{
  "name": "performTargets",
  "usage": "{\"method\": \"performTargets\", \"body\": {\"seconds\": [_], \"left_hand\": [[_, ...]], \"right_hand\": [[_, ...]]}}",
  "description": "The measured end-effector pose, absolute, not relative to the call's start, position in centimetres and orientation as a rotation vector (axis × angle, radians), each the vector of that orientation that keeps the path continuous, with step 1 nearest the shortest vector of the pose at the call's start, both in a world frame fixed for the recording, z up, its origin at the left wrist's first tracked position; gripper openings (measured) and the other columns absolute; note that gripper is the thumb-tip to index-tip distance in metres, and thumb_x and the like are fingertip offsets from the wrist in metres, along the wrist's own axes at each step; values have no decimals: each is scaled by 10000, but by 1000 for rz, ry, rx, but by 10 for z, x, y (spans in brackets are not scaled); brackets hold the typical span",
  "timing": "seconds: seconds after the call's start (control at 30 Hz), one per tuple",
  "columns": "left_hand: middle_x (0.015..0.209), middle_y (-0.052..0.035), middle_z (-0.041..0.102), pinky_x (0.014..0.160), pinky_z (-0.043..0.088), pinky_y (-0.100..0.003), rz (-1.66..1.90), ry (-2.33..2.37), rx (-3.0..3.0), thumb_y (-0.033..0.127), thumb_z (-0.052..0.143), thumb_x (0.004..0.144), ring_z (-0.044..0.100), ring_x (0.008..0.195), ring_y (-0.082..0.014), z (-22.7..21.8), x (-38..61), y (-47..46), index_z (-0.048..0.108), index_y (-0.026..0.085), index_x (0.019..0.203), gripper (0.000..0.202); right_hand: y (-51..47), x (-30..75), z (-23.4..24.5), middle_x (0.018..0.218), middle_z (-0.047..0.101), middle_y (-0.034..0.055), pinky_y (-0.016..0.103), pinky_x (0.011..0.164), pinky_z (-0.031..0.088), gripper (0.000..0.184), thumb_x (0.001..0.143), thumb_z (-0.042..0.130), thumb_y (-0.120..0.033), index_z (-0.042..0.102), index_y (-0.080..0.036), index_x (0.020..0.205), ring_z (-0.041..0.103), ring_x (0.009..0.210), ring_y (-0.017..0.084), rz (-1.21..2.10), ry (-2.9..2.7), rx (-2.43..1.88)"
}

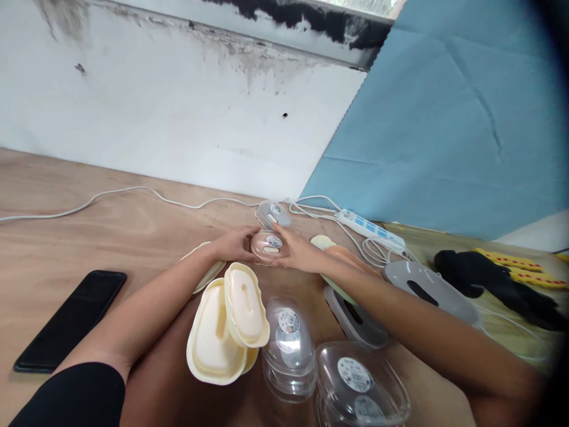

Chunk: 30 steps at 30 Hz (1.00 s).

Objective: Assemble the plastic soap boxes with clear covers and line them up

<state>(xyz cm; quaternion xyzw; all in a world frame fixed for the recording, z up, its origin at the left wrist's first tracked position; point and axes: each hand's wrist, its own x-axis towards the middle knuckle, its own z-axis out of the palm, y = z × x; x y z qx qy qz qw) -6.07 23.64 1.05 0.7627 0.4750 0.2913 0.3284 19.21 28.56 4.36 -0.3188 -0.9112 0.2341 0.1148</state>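
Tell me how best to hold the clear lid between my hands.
Probably grip the clear lid by its left and right sides, a hand coming from each, as your left hand and right hand do now. Its rounded, smooth top seems to offer little to pinch, and the far lid lies close behind it, crowding that side.

Room to pass lies at left, between phone [71, 320] and cable [144, 188]; trays [244, 305] and clear lids [288, 347] block the near side, the power strip [371, 230] the far right.
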Motion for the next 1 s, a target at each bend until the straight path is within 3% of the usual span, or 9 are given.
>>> {"method": "performTargets", "body": {"seconds": [0.2, 0.37, 0.53, 0.63, 0.77, 0.93, 1.0], "left_hand": [[1423, -180, 569, 1039, 490, -430, 753, 1274, 2004, 424, 870, 613, 613, 1192, -319, 13, -60, 235, 482, 118, 1454, 976], [1375, -150, 612, 1017, 505, -439, 747, 1298, 2010, 470, 850, 639, 622, 1170, -325, 11, -60, 235, 502, 162, 1449, 934], [1372, -150, 604, 1011, 505, -440, 736, 1318, 1994, 483, 844, 633, 605, 1180, -329, 11, -59, 236, 503, 162, 1449, 941], [1386, -151, 593, 1014, 501, -433, 721, 1326, 1973, 475, 843, 632, 599, 1184, -326, 13, -58, 236, 497, 150, 1450, 946], [1342, -125, 624, 1007, 504, -412, 691, 1312, 1975, 491, 848, 630, 604, 1172, -320, 19, -59, 235, 511, 157, 1439, 938], [1404, -125, 583, 1006, 507, -416, 554, 1382, 2017, 504, 844, 623, 617, 1174, -319, 31, -70, 234, 333, 201, 1562, 1111], [1440, -126, 559, 1028, 492, -419, 483, 1410, 2070, 504, 827, 637, 599, 1219, -330, 38, -76, 234, 345, 222, 1561, 1079]], "right_hand": [[286, 190, 44, 1543, 439, 192, 592, 1162, 318, 1057, 659, 871, -473, 356, -222, 1547, 398, 1428, 410, 616, -2724, -872], [284, 191, 45, 1553, 413, 194, 570, 1176, 318, 1017, 696, 851, -464, 353, -223, 1549, 387, 1443, 390, 654, -2759, -892], [282, 200, 58, 1669, 198, 183, 594, 1200, 271, 1124, 684, 858, -448, 241, -242, 1601, 176, 1536, 419, 645, -2891, -991], [274, 210, 89, 1672, 219, 158, 634, 1223, 185, 988, 753, 802, -475, 316, -237, 1580, 94, 1546, 429, 462, -2868, -1023], [254, 230, 140, 1657, 295, 86, 617, 1237, 212, 785, 905, 615, -554, 320, -286, 1581, 173, 1547, 374, 294, -2704, -993], [228, 268, 177, 1612, 396, 45, 612, 1211, 304, 724, 915, 605, -551, 356, -329, 1558, 334, 1494, 362, 248, -2551, -1028], [221, 286, 183, 1590, 431, 40, 598, 1190, 353, 711, 920, 604, -542, 354, -343, 1555, 414, 1450, 352, 197, -2433, -1085]]}}
